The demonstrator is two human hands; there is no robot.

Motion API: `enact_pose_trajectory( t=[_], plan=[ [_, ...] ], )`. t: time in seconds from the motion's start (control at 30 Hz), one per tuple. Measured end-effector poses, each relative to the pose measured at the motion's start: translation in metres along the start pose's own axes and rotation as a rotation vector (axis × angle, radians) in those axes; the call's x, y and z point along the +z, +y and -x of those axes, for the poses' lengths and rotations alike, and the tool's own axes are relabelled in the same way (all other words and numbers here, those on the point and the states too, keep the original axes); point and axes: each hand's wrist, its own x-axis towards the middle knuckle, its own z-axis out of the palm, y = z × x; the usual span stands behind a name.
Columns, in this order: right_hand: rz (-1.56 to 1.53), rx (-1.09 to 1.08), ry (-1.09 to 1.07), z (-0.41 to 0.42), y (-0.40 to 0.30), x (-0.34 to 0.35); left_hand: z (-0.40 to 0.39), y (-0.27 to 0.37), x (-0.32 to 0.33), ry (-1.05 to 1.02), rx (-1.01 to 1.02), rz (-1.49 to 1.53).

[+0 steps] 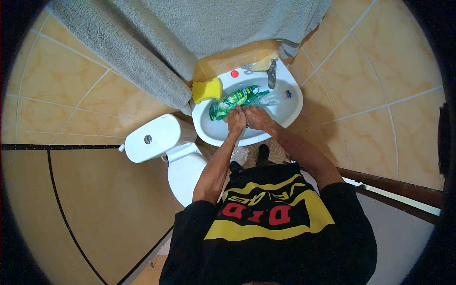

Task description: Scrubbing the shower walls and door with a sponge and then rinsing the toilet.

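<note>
Both my hands are close together over the white washbasin [205,130]. My left hand [236,121] has its fingers curled, right beside a green printed plastic packet [233,99] in the bowl. My right hand [258,118] bends in against the left one, at the near side of a crumpled clear plastic bottle [271,99] with a dark cap. The fingers overlap, and what lies between them is hidden. A thin metallic bit shows at the wrists, too small to name.
A yellow sponge [207,91] rests on the basin's left rim. Behind the bowl are a faucet [271,74] and a pale yellow cloth [264,63]. A grey towel [228,28] hangs above. The white toilet [185,174] stands to the left, its cistern [153,139] near the basin.
</note>
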Motion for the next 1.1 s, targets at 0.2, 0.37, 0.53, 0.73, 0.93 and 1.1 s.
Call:
enact_pose_trajectory(
  t=[0.2,0.37,0.53,0.73,0.93,1.1],
  plan=[
    [-0.057,0.088,-0.065,-0.003,0.013,0.013,0.003,0.004,0.000,-0.045,0.144,-0.135],
    [-0.168,-0.104,-0.077,0.021,0.039,-0.007,-0.004,-0.021,0.001,0.014,0.204,-0.086],
    [0.601,0.274,0.417,0.046,0.110,-0.009,0.005,-0.010,-0.012,-0.055,0.048,-0.175],
    [0.673,0.038,0.360,0.048,0.142,-0.022,0.008,-0.015,-0.026,-0.081,0.003,-0.192],
    [0.345,0.009,0.162,0.067,0.115,-0.053,0.016,-0.009,-0.049,-0.040,0.054,-0.117],
    [-0.118,0.006,0.131,0.062,0.050,-0.097,0.020,-0.018,-0.059,0.042,0.207,-0.138]
  ],
)
